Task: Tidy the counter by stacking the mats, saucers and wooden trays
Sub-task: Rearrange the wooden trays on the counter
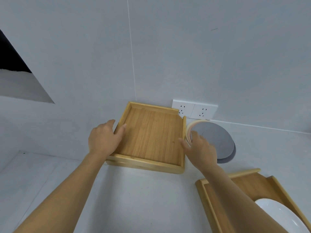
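A stack of two wooden trays (151, 137) sits on the white counter against the back wall. My left hand (104, 138) grips the top tray's left rim, thumb inside. My right hand (200, 148) is at the right rim; its fingers lie on a stack of round mats (215, 138), grey on top with pale pink and cream edges showing at the left. Whether it grips the tray or the mats I cannot tell. A third wooden tray (252, 184) lies at the lower right with a white saucer (282, 216) in it, partly hidden by my right forearm.
A double wall socket (194, 109) sits on the tiled wall just behind the trays and mats. The white counter (138, 199) spreads in front. A dark opening (11, 59) shows at the far left.
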Demonstrator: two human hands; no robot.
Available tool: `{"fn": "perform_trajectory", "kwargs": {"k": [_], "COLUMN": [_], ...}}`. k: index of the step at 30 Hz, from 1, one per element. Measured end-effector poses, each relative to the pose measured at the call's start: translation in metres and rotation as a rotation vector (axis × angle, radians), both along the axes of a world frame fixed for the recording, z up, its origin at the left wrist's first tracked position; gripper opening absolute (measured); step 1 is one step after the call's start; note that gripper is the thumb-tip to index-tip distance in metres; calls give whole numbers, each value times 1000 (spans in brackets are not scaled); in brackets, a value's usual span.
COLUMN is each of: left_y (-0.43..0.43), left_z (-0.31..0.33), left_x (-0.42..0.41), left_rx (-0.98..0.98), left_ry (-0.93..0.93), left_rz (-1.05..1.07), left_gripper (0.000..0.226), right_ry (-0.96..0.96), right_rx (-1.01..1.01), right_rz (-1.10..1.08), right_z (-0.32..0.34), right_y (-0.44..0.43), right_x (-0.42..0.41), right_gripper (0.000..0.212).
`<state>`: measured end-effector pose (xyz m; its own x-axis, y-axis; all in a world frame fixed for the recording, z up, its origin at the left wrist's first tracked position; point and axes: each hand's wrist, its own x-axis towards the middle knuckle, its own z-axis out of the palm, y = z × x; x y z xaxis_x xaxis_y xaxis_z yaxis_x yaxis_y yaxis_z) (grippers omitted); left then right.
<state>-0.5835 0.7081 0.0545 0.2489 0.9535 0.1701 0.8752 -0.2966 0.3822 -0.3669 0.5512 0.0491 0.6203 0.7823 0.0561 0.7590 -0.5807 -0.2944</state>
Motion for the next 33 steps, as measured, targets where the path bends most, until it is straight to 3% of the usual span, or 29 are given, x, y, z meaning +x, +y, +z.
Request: {"fn": "perform_trajectory", "kwargs": {"k": [5,12,22,33], "left_y": [-19,-66,-137,-229], "left_z": [18,33,36,22], "left_x": [10,52,123,200], "left_rx": [155,362,401,317], "left_ry": [-54,13,-13,-27], "left_rz": [-136,-281,-531,-766], "left_gripper": [76,78,77,76], "right_ry": [-224,-471,-534,-464], "right_rx": [196,239,260,134], "right_rz": [-16,-72,-284,-526], "right_z": [7,29,35,25], "right_y": [-20,-73,-171,-298], "right_x": [13,37,78,110], "right_gripper": [74,76,78,80]}}
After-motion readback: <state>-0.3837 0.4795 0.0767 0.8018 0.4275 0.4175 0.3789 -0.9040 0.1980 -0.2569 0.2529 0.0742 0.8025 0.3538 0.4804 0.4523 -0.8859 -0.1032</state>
